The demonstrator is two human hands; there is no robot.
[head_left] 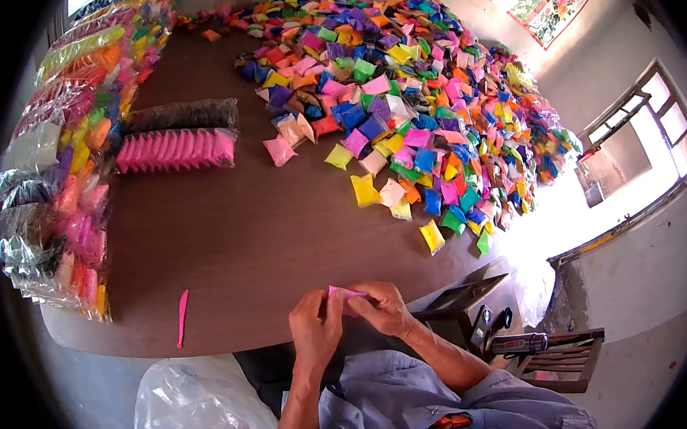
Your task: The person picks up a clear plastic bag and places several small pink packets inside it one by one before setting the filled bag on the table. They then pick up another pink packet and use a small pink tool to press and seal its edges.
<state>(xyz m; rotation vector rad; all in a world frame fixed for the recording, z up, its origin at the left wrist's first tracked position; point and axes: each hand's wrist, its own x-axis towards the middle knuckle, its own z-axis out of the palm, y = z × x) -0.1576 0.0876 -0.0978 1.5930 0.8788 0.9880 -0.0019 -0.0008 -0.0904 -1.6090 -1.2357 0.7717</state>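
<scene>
Head view, clock read from the hands: left hand (315, 321) and right hand (384, 308) nearly together at the table's (237, 246) near edge, fingertips of both pinching a pink packet (345, 292) between them. Brown tabletop runs from 9 to 12. Knife (183, 319), pink, at 9, near the edge. Row of pink packs (176, 150) between 10 and 11; bagged stacks (44, 204) block 10. Heap (431, 111) crowds 12 to 2. Clear bag (191, 405) at 8, below the edge
</scene>
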